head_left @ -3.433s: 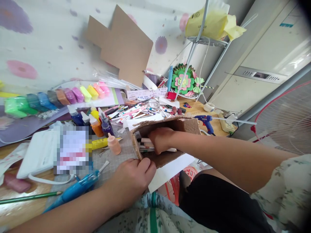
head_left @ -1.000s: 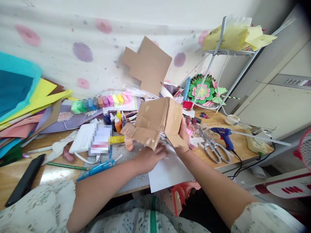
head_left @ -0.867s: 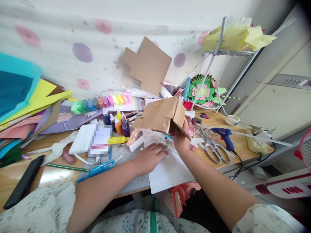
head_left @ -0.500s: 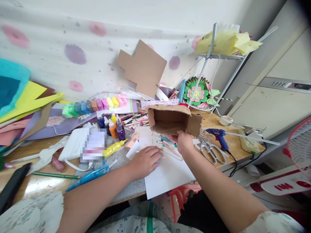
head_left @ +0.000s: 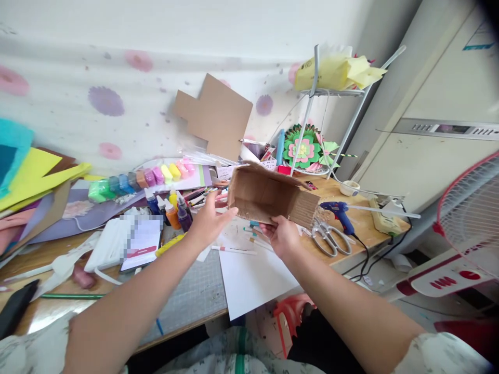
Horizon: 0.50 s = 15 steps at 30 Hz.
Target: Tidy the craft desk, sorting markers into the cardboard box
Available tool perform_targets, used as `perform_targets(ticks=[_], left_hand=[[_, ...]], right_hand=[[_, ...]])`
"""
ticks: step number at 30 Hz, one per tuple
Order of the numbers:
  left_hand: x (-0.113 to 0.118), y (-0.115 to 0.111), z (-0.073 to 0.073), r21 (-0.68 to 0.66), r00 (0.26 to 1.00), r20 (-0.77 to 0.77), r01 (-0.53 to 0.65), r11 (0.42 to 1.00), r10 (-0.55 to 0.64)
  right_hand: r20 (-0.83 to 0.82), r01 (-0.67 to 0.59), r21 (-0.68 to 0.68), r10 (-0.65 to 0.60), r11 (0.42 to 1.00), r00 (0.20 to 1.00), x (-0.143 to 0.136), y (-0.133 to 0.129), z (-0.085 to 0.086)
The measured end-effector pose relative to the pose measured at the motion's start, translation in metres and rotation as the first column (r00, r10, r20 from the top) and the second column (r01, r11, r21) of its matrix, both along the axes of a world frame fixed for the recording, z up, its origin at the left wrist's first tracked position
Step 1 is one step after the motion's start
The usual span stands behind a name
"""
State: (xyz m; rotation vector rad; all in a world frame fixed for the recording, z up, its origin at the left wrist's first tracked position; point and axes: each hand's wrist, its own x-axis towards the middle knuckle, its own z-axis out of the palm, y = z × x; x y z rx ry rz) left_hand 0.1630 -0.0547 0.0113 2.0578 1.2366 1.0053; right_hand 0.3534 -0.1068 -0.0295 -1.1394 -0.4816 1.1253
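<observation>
A small open cardboard box (head_left: 268,195) is held above the table, its hollow side facing me and one flap jutting out to the right. My right hand (head_left: 284,238) grips its lower edge, thumb inside and fingers underneath. Beside the box's left end is my left hand (head_left: 208,222), thumb and fingers spread apart; the thumb tip is at the box's lower left corner, and I cannot tell if it touches. Below the box lie a white sheet of paper (head_left: 249,283) and several marker pens, one white pen (head_left: 236,250) crossing the sheet's top.
Paint bottles (head_left: 171,214) and a row of coloured clay packs (head_left: 140,179) stand at the left, near a phone (head_left: 142,244). To the right lie scissors (head_left: 331,240) and a blue glue gun (head_left: 341,214). A cut cardboard sheet (head_left: 218,117) leans on the wall; a fan (head_left: 471,218) stands right.
My left hand has lifted off the pens and paper to the box's left end. The box, in my right hand, now tilts more and shows more of its inside. The view has shifted.
</observation>
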Motion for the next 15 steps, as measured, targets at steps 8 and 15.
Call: perform_targets(ticks=[8, 15], left_hand=[[0.015, 0.019, 0.029, -0.222, 0.995, -0.044, -0.101, 0.970, 0.093], [0.022, 0.010, 0.032, -0.426, 0.994, 0.059, -0.055, 0.903, 0.088]], right_hand=[[-0.050, -0.188, -0.066, 0.185, 0.980, 0.982, 0.013, -0.011, 0.028], [0.917, -0.038, 0.206, -0.180, 0.978, 0.356, 0.062, -0.034, 0.050]])
